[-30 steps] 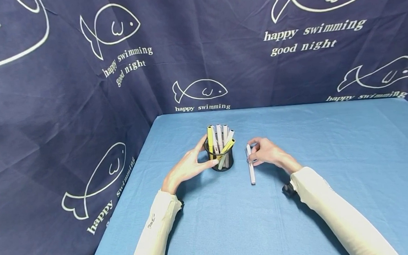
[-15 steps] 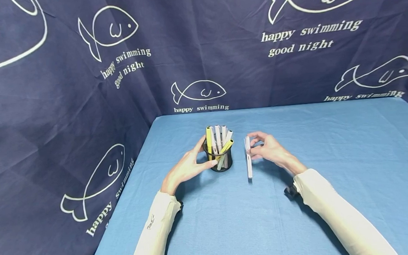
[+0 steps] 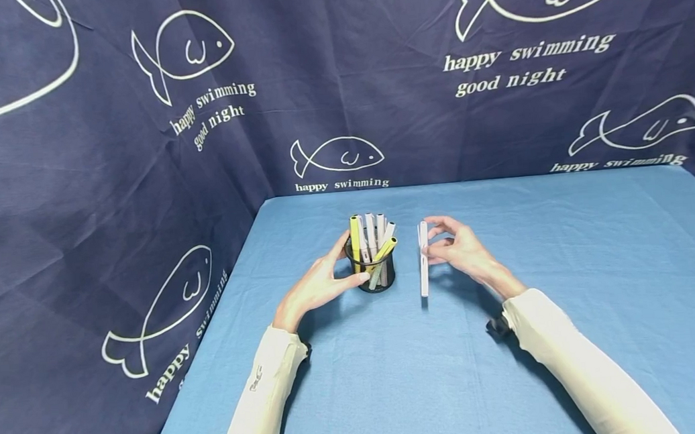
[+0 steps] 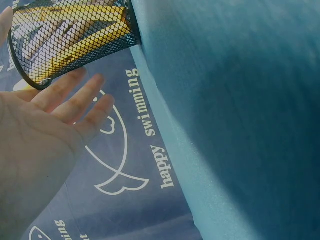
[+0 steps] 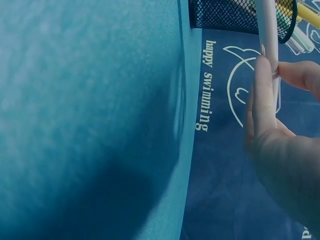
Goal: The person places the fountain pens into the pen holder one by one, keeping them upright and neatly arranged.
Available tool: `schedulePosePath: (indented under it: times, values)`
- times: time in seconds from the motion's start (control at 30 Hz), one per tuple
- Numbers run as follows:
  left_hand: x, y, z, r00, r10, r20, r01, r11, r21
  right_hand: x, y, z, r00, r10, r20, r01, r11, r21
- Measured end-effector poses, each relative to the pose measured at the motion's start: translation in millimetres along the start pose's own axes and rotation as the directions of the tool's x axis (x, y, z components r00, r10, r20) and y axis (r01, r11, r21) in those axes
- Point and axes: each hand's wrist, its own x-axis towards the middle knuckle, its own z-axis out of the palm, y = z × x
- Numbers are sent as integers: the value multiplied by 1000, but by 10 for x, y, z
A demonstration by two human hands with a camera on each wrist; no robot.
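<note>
A black mesh pen holder (image 3: pixel 390 276) stands upright on the table, with several yellow and white capped pens (image 3: pixel 370 229) in it. My left hand (image 3: pixel 316 284) holds it from the left, thumb at the near side and index finger toward the back. In the left wrist view the other fingers (image 4: pixel 92 107) extend beside the mesh, apart from it. To the right of the holder, my right hand (image 3: pixel 466 254) pinches a white capped pen (image 3: pixel 424 279) between thumb and fingers. That pen is raised off the cloth, cap end up, as its clip in the right wrist view suggests.
Blue cloth (image 3: pixel 396 388) covers the table. Dark blue curtains (image 3: pixel 313 78) with white fish and lettering hang behind the table and on its left. A dark object (image 3: pixel 498 327) sits under the right wrist, by the cuff.
My right hand has lifted the white pen from the table and tipped it more upright, its upper end going up and away. The left hand stays at the pen holder.
</note>
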Motion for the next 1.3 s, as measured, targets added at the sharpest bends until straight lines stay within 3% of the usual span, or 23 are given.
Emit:
schedulePosePath:
  times: [0.5, 1.07, 1.3]
  values:
    - [-4, -3, -6, 1000, -5, -2, 5, 1000, 6, 1, -90, -6, 992, -117, -56, 119, 992, 33]
    - [-3, -1, -13, 1000, -1, -1, 1, 1000, 2, 8, -254, 42, 941, -318, -112, 319, 948, -8]
    - [-6, 2, -15, 1000, -16, 6, 16, 1000, 0, 19, -305, 77, 926, -359, -116, 362, 932, 6]
